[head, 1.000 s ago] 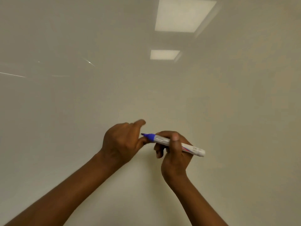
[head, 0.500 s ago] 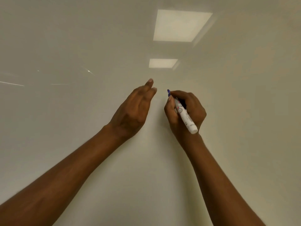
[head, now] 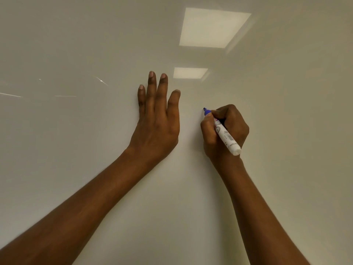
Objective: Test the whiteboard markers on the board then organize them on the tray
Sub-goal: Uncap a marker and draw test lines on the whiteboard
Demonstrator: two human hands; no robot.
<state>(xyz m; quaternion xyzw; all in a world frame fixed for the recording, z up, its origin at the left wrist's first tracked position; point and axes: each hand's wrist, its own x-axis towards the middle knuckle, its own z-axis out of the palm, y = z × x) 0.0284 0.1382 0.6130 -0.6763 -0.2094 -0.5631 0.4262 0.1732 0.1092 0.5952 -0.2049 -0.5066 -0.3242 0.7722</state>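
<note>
White board (head: pixel 296 150), reflected ceiling lights (head: pixel 214 27), marker (head: pixel 226 135) gripped

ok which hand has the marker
The right hand: its fingers curl round the blue-tipped marker, tip up by the board. The left hand has straight fingers and holds nothing.

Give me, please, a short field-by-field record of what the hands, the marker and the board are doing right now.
Left hand: flat against the whiteboard, fingers straight
Right hand: grips the marker in a writing hold
Marker tip: blue, uncapped, at or close to the board
Ink marks: none visible
Reflections: two ceiling light panels
</note>
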